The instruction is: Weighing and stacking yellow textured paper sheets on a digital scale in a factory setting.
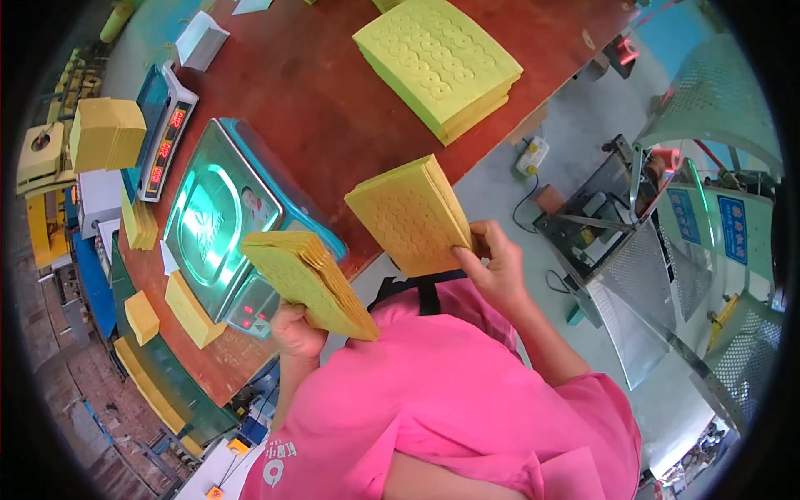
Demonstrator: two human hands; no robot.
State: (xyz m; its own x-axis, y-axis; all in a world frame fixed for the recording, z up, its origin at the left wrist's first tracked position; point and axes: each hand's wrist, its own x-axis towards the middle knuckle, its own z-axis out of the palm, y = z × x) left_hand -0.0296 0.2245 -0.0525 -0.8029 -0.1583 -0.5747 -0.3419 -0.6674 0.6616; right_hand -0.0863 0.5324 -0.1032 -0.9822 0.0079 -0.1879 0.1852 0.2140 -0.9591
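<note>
My left hand (296, 332) grips a stack of yellow embossed paper sheets (307, 282) by its lower edge, held tilted in front of the scale. My right hand (493, 265) holds a second stack of yellow sheets (408, 215) by its right side, raised over the table's near edge. Both stacks are apart from each other. A digital weighing scale (212, 225) with a shiny steel pan stands on the reddish-brown table (325, 108), just behind the left stack. A larger pile of yellow sheets (437, 62) lies farther back on the table.
A second scale (162, 129) sits behind the first. Smaller yellow bundles (190, 310) (107, 133) lie along the table's left side. A white box (200, 40) is at the far left corner. Machinery with mesh guards (658, 275) stands on the floor to the right.
</note>
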